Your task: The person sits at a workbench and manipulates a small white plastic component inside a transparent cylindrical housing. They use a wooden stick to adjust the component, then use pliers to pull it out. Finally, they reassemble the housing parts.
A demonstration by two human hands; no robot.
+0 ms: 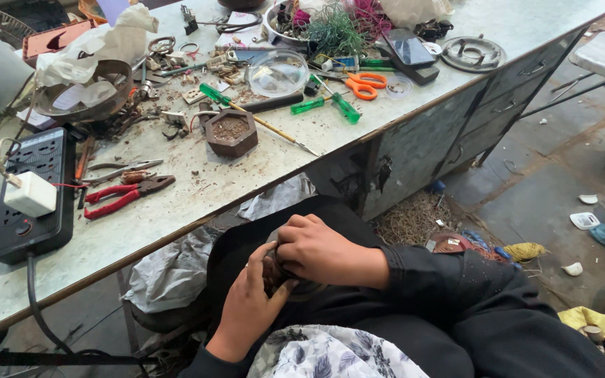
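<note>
Two bare hands meet low in the lap, below the near edge of the workbench (176,210), and between them sits a small dark round part (290,280), mostly covered, so its exact kind cannot be told. The right hand (320,248) lies over the top of the part with its fingers curled down and closed around it, while the left hand (250,304) comes up from beneath, thumb and fingers pressed against the part's near side; both hands are clamped on it, touching each other at the fingertips. Black sleeves and dark clothing surround the grip, and a patch of white flowered cloth (330,353) lies just below it. Crumpled grey sheeting (176,269) hangs off to the left of the hands under the bench edge. Up and away from the grip, on the bench top, red-handled pliers (120,196) lie near a black power strip (33,189) with a white plug (31,194) in it. Farther beyond the hands stands a brown hexagonal dish (231,133) of small bits, with a thin long tool (274,129) lying just beside it. Green-handled screwdrivers (327,103), orange-handled scissors (363,85) and a clear round lid (276,72) lie farther still, well apart from the grip. To the right of the hands, on the floor, a heap of fine wire scraps (414,217) sits beside the bench's drawer unit (456,133).
</note>
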